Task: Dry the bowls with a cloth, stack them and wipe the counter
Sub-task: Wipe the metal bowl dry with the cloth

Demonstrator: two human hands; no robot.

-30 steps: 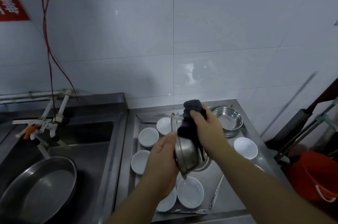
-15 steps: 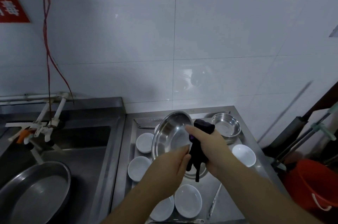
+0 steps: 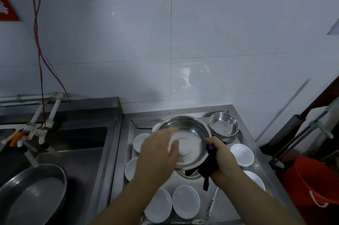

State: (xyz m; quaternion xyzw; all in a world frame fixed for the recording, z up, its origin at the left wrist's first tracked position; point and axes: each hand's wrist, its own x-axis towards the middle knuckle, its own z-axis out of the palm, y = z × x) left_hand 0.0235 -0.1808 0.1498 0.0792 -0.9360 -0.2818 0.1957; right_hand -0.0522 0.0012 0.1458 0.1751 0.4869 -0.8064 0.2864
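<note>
A large steel bowl (image 3: 190,133) is held above the counter, its open side facing up toward me. My left hand (image 3: 157,156) grips its left rim, with blurred fingers reaching over the edge into the bowl. My right hand (image 3: 222,162) grips a dark cloth (image 3: 207,168) against the bowl's right rim; a strip of cloth hangs down below. A smaller steel bowl (image 3: 224,126) stands at the back right, on another steel bowl. Several white bowls, such as one on the right (image 3: 242,154) and one in front (image 3: 186,204), lie around on the steel counter (image 3: 256,162).
Left of the counter is a steel sink holding a wide steel basin (image 3: 31,195), with taps (image 3: 34,131) at its back. A red bucket (image 3: 311,186) and mop handles (image 3: 302,133) stand on the right. A flat metal utensil (image 3: 212,204) lies near the front bowls.
The steel bowl has turned from tilted on edge to open side up. The cloth hand has slid from the bowl's top down to its right rim.
</note>
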